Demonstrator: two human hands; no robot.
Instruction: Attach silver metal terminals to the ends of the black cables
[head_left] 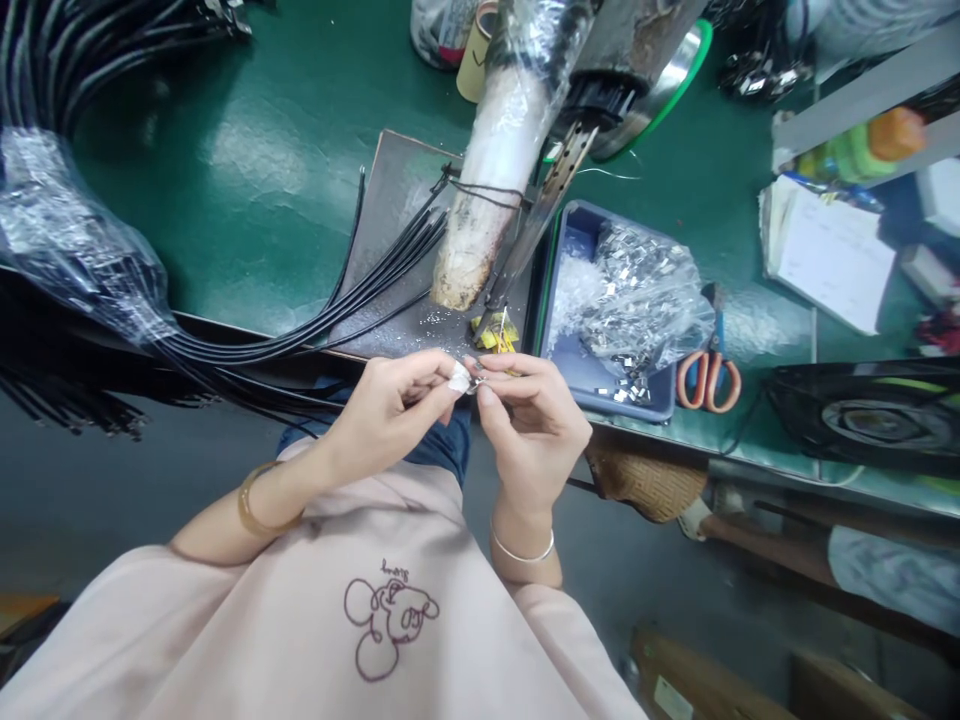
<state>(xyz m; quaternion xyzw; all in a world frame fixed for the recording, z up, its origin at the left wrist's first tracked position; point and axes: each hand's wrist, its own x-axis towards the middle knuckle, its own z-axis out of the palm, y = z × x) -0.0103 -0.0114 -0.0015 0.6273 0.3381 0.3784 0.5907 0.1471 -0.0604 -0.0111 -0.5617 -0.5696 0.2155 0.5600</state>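
Note:
Above the table's front edge, my left hand (401, 415) and my right hand (534, 425) meet fingertip to fingertip. Both are closed in a pinch on a small shiny metal piece (474, 383), largely covered by the fingers. White tape or a wrap (459, 377) covers a fingertip of my left hand. Black cables (300, 345) run from the left towards my left hand; whether one is in its fingers is hidden. Just beyond the hands lies a yellow crumpled item (496, 330) on a grey board (375, 305).
A white wrapped tube (499, 140) and a perforated metal rod (559, 180) slant down over the board. Right of them stand a blue tray (559, 345) with bagged metal pieces (637, 290), scissors (709, 380), papers (829, 250) and a black fan-like device (870, 418). Plastic-wrapped cable bundles (67, 220) lie left.

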